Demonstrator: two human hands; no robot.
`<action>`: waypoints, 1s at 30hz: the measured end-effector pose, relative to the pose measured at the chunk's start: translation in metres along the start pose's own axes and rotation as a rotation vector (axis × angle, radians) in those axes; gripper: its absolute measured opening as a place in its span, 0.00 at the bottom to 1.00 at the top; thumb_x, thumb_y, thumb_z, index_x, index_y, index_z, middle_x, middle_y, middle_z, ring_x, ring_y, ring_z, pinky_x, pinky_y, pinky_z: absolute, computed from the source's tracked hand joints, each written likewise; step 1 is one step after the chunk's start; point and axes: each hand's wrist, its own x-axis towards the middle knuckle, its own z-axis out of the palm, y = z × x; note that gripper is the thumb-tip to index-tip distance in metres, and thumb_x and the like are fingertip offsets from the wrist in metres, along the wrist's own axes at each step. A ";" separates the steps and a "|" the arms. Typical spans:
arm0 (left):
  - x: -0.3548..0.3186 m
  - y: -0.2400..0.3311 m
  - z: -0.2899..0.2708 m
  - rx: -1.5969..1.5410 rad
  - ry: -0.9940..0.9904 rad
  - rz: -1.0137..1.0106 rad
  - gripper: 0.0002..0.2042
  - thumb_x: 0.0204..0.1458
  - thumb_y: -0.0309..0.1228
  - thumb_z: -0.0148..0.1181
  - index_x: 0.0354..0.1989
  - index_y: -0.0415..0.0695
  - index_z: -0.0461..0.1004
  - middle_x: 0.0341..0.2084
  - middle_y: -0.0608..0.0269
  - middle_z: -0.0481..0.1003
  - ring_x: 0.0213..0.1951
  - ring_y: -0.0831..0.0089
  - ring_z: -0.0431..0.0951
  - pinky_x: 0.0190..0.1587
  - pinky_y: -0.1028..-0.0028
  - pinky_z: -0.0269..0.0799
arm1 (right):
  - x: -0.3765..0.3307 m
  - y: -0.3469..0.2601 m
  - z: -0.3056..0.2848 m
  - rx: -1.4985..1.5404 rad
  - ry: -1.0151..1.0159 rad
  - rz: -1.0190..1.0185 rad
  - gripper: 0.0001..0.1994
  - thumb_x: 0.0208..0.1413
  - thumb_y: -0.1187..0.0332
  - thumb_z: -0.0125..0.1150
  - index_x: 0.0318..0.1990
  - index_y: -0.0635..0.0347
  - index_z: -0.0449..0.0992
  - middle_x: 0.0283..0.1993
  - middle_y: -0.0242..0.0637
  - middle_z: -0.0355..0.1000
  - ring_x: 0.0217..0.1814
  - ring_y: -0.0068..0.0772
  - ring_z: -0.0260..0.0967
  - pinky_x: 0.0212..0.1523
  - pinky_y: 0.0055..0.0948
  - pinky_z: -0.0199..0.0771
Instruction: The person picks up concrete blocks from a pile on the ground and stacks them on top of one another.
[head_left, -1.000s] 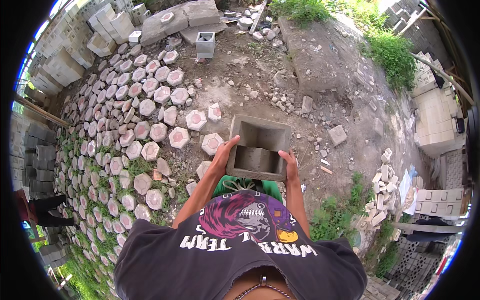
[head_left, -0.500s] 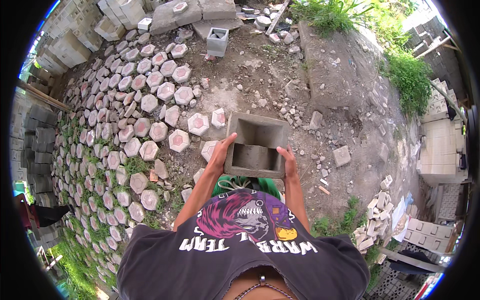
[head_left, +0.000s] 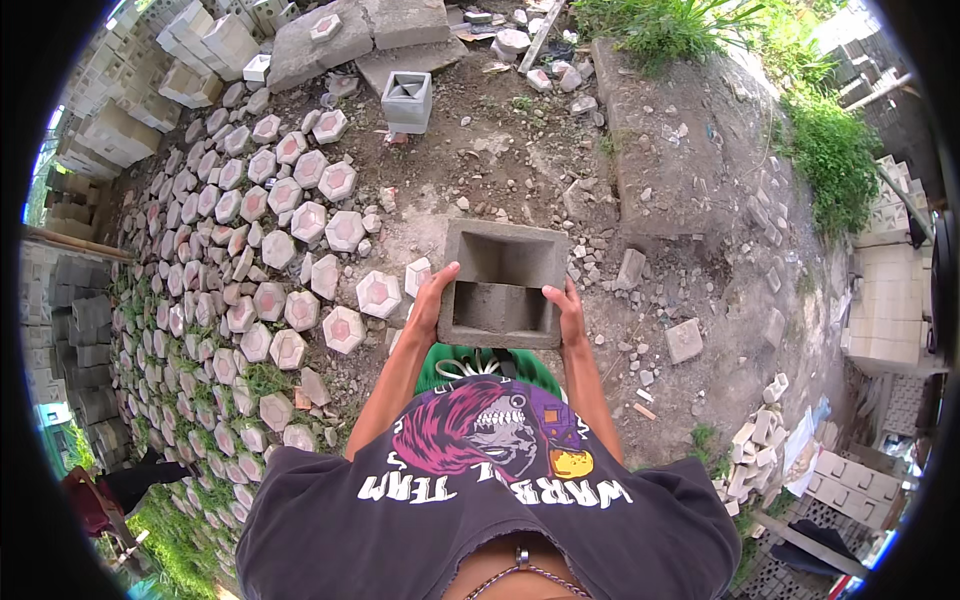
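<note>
Head view: a grey hollow concrete block (head_left: 503, 286) sits between the two hands, held up in front of the person's body, its two open cells facing the camera. The grip is clamped on the block from both sides, the left hand (head_left: 430, 304) against its left wall and the right hand (head_left: 569, 314) against its right wall. The left thumb lies at the rim of the left wall, near mid-length; the right thumb hooks over the opposite rim, a little nearer the body. The other fingers are mostly hidden along the outer walls, so how far they reach underneath cannot be told. The partition between the cells runs across, roughly from one hand to the other.

Both bare forearms come out from beyond the dark printed shirt (head_left: 480, 530). The left one slants up and to the right, the right one up and slightly to the left, so they converge on the block. The hands stand at nearly the same height, palms turned inward. Green shorts (head_left: 433, 369) show just below the block's near edge. Hexagonal pavers (head_left: 378, 294) cover the ground to the left, and another hollow block (head_left: 407, 116) stands farther ahead.
</note>
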 end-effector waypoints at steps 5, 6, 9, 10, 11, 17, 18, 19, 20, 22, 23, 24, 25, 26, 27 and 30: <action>0.052 0.037 0.004 0.045 0.005 -0.044 0.27 0.58 0.47 0.51 0.55 0.34 0.66 0.47 0.52 0.74 0.45 0.65 0.78 0.49 0.66 0.75 | 0.052 -0.033 0.019 0.003 0.036 0.023 0.34 0.47 0.66 0.62 0.64 0.64 0.59 0.56 0.42 0.67 0.55 0.34 0.66 0.56 0.30 0.66; 0.063 0.045 0.003 0.048 0.008 -0.048 0.27 0.58 0.47 0.51 0.55 0.34 0.66 0.47 0.52 0.74 0.45 0.65 0.78 0.49 0.66 0.75 | 0.065 -0.037 0.023 0.006 0.037 0.026 0.34 0.47 0.66 0.62 0.64 0.64 0.59 0.56 0.42 0.67 0.55 0.34 0.66 0.56 0.30 0.66; 0.095 0.068 0.007 0.076 0.009 -0.061 0.27 0.58 0.47 0.51 0.55 0.34 0.67 0.47 0.52 0.74 0.45 0.66 0.78 0.49 0.66 0.75 | 0.101 -0.046 0.029 -0.005 0.065 0.045 0.35 0.47 0.66 0.62 0.64 0.64 0.58 0.56 0.43 0.67 0.56 0.34 0.66 0.57 0.31 0.66; 0.107 0.074 0.006 0.043 0.034 -0.048 0.26 0.57 0.47 0.53 0.52 0.34 0.69 0.43 0.54 0.75 0.42 0.67 0.79 0.46 0.67 0.76 | 0.115 -0.048 0.032 -0.034 0.071 0.033 0.36 0.47 0.66 0.62 0.64 0.64 0.58 0.56 0.43 0.66 0.56 0.34 0.66 0.57 0.31 0.65; 0.120 0.082 0.005 0.009 0.058 -0.036 0.25 0.55 0.47 0.55 0.49 0.34 0.71 0.40 0.56 0.77 0.38 0.69 0.79 0.42 0.69 0.78 | 0.131 -0.049 0.036 -0.064 0.077 0.021 0.36 0.47 0.66 0.62 0.65 0.64 0.57 0.57 0.43 0.66 0.57 0.34 0.66 0.58 0.31 0.65; 0.202 0.145 -0.017 0.034 0.000 -0.100 0.27 0.58 0.48 0.51 0.55 0.35 0.68 0.46 0.53 0.75 0.45 0.66 0.78 0.48 0.66 0.75 | 0.225 -0.059 0.069 -0.034 0.078 0.027 0.37 0.46 0.66 0.62 0.66 0.65 0.56 0.57 0.43 0.66 0.58 0.35 0.65 0.59 0.31 0.64; 0.217 0.157 -0.022 0.032 0.001 -0.108 0.27 0.58 0.48 0.51 0.55 0.35 0.68 0.46 0.53 0.75 0.45 0.66 0.78 0.48 0.66 0.75 | 0.240 -0.064 0.077 -0.035 0.084 0.033 0.37 0.46 0.66 0.62 0.66 0.65 0.56 0.57 0.43 0.66 0.58 0.35 0.65 0.59 0.31 0.64; 0.229 0.170 -0.027 0.074 0.028 -0.116 0.27 0.58 0.48 0.51 0.55 0.35 0.68 0.46 0.53 0.75 0.44 0.66 0.78 0.48 0.66 0.75 | 0.254 -0.070 0.085 -0.032 0.070 0.052 0.37 0.46 0.66 0.62 0.66 0.66 0.56 0.58 0.43 0.66 0.58 0.35 0.65 0.60 0.31 0.63; 0.240 0.183 -0.031 0.117 0.055 -0.123 0.27 0.58 0.48 0.51 0.54 0.35 0.68 0.46 0.53 0.75 0.44 0.67 0.78 0.48 0.66 0.75 | 0.267 -0.076 0.095 -0.029 0.056 0.071 0.37 0.46 0.66 0.62 0.66 0.66 0.56 0.58 0.43 0.66 0.59 0.35 0.64 0.60 0.31 0.63; 0.260 0.205 -0.039 0.115 0.073 -0.121 0.27 0.58 0.47 0.51 0.54 0.35 0.68 0.45 0.53 0.75 0.44 0.67 0.78 0.47 0.66 0.76 | 0.291 -0.083 0.113 -0.032 0.062 0.072 0.37 0.47 0.66 0.62 0.66 0.66 0.56 0.58 0.43 0.65 0.59 0.35 0.63 0.60 0.32 0.62; 0.269 0.216 -0.041 0.114 0.087 -0.110 0.26 0.57 0.47 0.51 0.53 0.35 0.68 0.45 0.53 0.75 0.43 0.67 0.78 0.47 0.67 0.76 | 0.302 -0.087 0.120 -0.037 0.062 0.066 0.37 0.47 0.66 0.61 0.66 0.66 0.56 0.58 0.43 0.65 0.60 0.36 0.63 0.61 0.32 0.62; 0.279 0.228 -0.044 0.112 0.088 -0.116 0.26 0.57 0.47 0.51 0.53 0.35 0.68 0.45 0.53 0.75 0.43 0.67 0.78 0.47 0.67 0.76 | 0.316 -0.091 0.127 -0.037 0.066 0.071 0.37 0.47 0.66 0.61 0.66 0.66 0.56 0.58 0.43 0.65 0.60 0.36 0.63 0.61 0.32 0.62; 0.286 0.244 -0.041 0.118 0.067 -0.121 0.26 0.57 0.47 0.51 0.53 0.35 0.69 0.44 0.54 0.75 0.43 0.67 0.78 0.47 0.67 0.76 | 0.328 -0.094 0.131 -0.038 0.047 0.065 0.38 0.46 0.66 0.62 0.66 0.65 0.55 0.59 0.44 0.64 0.60 0.36 0.62 0.61 0.32 0.61; 0.293 0.257 -0.040 0.123 0.045 -0.125 0.26 0.57 0.47 0.52 0.52 0.35 0.69 0.43 0.54 0.75 0.42 0.67 0.79 0.46 0.67 0.76 | 0.338 -0.097 0.136 -0.039 0.028 0.059 0.38 0.46 0.66 0.62 0.66 0.65 0.54 0.59 0.44 0.63 0.61 0.36 0.62 0.61 0.32 0.61; 0.300 0.262 -0.042 0.122 0.044 -0.134 0.26 0.57 0.47 0.52 0.52 0.35 0.69 0.43 0.54 0.75 0.42 0.67 0.79 0.46 0.67 0.76 | 0.345 -0.099 0.140 -0.039 0.036 0.064 0.38 0.46 0.66 0.62 0.66 0.65 0.54 0.59 0.44 0.63 0.61 0.36 0.62 0.61 0.32 0.61; 0.320 0.283 -0.043 0.106 0.053 -0.102 0.26 0.57 0.47 0.52 0.51 0.35 0.69 0.43 0.54 0.75 0.42 0.68 0.79 0.46 0.68 0.76 | 0.372 -0.110 0.155 -0.011 0.047 0.071 0.40 0.45 0.66 0.63 0.67 0.65 0.52 0.60 0.45 0.62 0.61 0.37 0.61 0.62 0.32 0.59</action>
